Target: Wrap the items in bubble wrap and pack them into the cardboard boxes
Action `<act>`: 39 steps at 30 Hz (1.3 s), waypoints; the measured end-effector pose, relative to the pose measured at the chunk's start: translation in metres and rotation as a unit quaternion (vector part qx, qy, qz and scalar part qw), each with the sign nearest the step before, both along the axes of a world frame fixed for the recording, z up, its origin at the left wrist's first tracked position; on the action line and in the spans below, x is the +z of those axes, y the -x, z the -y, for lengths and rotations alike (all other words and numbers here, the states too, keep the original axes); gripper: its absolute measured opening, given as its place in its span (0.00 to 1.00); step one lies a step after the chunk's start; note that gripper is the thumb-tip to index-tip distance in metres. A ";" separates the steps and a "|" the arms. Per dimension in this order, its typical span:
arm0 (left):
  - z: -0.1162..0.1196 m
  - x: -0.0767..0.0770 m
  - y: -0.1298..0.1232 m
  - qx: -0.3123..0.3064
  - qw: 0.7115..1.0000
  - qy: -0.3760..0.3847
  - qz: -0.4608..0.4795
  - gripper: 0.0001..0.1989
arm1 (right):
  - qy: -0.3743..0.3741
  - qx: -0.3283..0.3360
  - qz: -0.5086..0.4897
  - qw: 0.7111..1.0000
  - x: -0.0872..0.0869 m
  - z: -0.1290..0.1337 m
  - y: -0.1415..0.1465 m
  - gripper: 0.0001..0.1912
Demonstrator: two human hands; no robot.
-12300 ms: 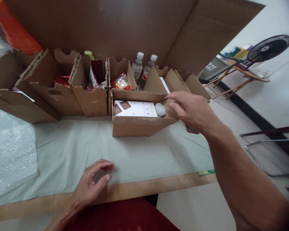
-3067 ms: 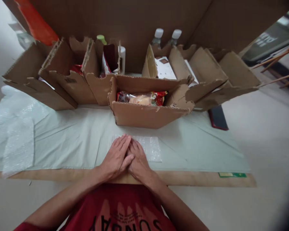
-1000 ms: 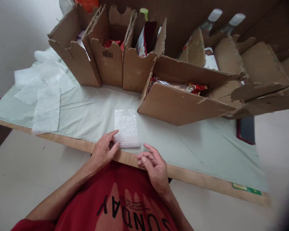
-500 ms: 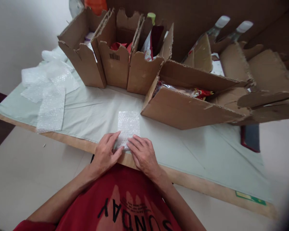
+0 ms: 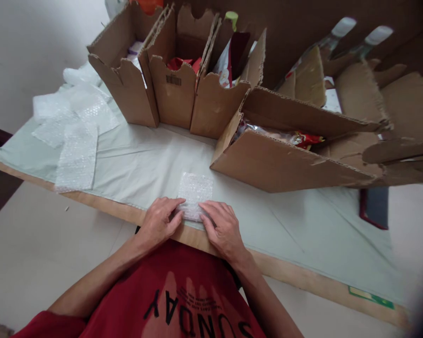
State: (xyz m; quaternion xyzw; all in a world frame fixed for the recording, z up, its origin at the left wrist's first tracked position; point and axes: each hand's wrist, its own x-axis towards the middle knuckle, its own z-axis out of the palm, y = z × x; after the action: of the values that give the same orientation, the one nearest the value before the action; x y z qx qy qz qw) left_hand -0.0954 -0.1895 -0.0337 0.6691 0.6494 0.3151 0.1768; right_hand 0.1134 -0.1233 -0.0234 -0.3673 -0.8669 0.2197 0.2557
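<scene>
A small rectangle of bubble wrap (image 5: 196, 190) lies on the pale green cloth at the table's near edge. My left hand (image 5: 162, 218) touches its left side, thumb and forefinger at its lower left edge. My right hand (image 5: 223, 225) has its fingertips at the right side, with the thumb low on the near corner. Both hands pinch the near part of the sheet between them. Any item inside the wrap cannot be made out.
More bubble wrap sheets (image 5: 78, 157) lie at the left of the table (image 5: 127, 171). Upright cardboard boxes (image 5: 172, 101) and a long cardboard box (image 5: 289, 166) holding packets stand behind. Capped bottles (image 5: 342, 28) are at the back right, a dark flat object (image 5: 374, 206) at the right edge.
Both hands have drawn slightly apart, and the right hand's fingers have moved from the middle of the bubble wrap to its right side. The view has shifted slightly.
</scene>
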 end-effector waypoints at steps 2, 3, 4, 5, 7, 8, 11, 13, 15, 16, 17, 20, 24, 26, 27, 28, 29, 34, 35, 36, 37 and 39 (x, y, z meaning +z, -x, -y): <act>-0.007 -0.001 0.001 0.003 1.000 0.022 -0.012 0.14 | -0.051 -0.020 0.009 0.998 0.000 0.006 -0.003 0.12; -0.010 -0.002 0.001 0.002 0.999 0.030 -0.020 0.14 | -0.063 -0.012 0.017 0.998 0.000 0.008 -0.004 0.12; -0.012 -0.003 0.001 0.001 0.999 0.037 -0.028 0.14 | -0.068 0.005 0.027 0.997 -0.001 0.011 -0.005 0.12; -0.014 -0.003 0.001 0.003 0.998 0.040 -0.038 0.14 | -0.068 0.023 0.038 0.997 -0.002 0.012 -0.004 0.12; -0.014 -0.002 0.000 0.012 0.998 0.031 -0.049 0.14 | -0.065 0.044 0.055 0.995 -0.005 0.012 -0.002 0.14; -0.012 -0.001 0.000 0.016 0.998 0.014 -0.051 0.14 | -0.063 0.044 0.058 0.995 -0.006 0.011 -0.001 0.14; 0.000 0.006 0.003 -0.022 0.998 -0.050 -0.045 0.15 | -0.034 0.045 0.042 0.998 -0.006 0.007 0.001 0.14; 0.008 0.009 0.005 -0.078 0.995 -0.063 -0.030 0.15 | 0.012 0.064 0.028 0.997 -0.002 0.005 0.001 0.14; 0.012 0.009 0.007 -0.100 0.994 -0.051 -0.008 0.13 | 0.062 0.081 0.019 0.995 0.000 0.006 0.000 0.14; 0.012 0.008 0.008 -0.094 0.995 -0.044 0.000 0.13 | 0.073 0.079 0.019 0.994 0.001 0.006 0.000 0.14; 0.011 0.006 0.007 -0.081 0.996 -0.038 0.003 0.12 | 0.068 0.066 0.021 0.995 0.002 0.007 0.001 0.14; -0.002 0.001 0.005 -0.045 0.999 -0.022 -0.011 0.11 | -0.012 0.008 0.036 0.999 0.001 0.009 0.002 0.13; -0.015 -0.001 0.003 0.015 1.000 -0.007 0.012 0.13 | -0.069 0.038 0.071 0.994 -0.004 0.007 0.006 0.14; -0.012 0.002 0.004 0.065 0.996 -0.006 0.065 0.14 | -0.058 0.042 0.064 0.995 -0.008 0.002 0.007 0.13; -0.008 0.004 0.004 0.090 0.991 0.004 0.103 0.15 | -0.042 0.027 0.045 0.998 -0.010 0.000 0.008 0.13; -0.004 0.007 0.004 0.115 0.982 0.022 0.149 0.16 | -0.019 0.004 0.019 1.000 -0.012 -0.002 0.008 0.13; 0.000 0.009 0.002 0.137 0.968 0.049 0.204 0.17 | 0.010 -0.020 -0.011 1.000 -0.012 -0.004 0.008 0.13; 0.006 0.018 -0.020 0.134 0.854 0.160 0.477 0.23 | 0.185 -0.065 -0.113 0.974 -0.004 0.004 0.010 0.10; 0.003 0.018 -0.026 0.124 0.836 0.161 0.509 0.23 | 0.216 -0.063 -0.122 0.967 -0.001 0.007 0.010 0.10; 0.000 0.018 -0.031 0.120 0.823 0.157 0.533 0.23 | 0.246 -0.062 -0.129 0.959 0.001 0.010 0.009 0.10; -0.002 0.017 -0.035 0.118 0.812 0.154 0.550 0.23 | 0.272 -0.063 -0.135 0.951 0.002 0.013 0.008 0.10; -0.007 0.017 -0.041 0.111 0.803 0.152 0.566 0.20 | 0.310 -0.067 -0.149 0.936 0.004 0.016 0.003 0.10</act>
State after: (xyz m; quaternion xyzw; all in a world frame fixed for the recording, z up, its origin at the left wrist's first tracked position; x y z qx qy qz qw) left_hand -0.0544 -0.1823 -0.0167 0.2602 0.5433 0.5527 0.5759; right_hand 0.1101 -0.1390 -0.0196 -0.4489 -0.6810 0.5123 0.2689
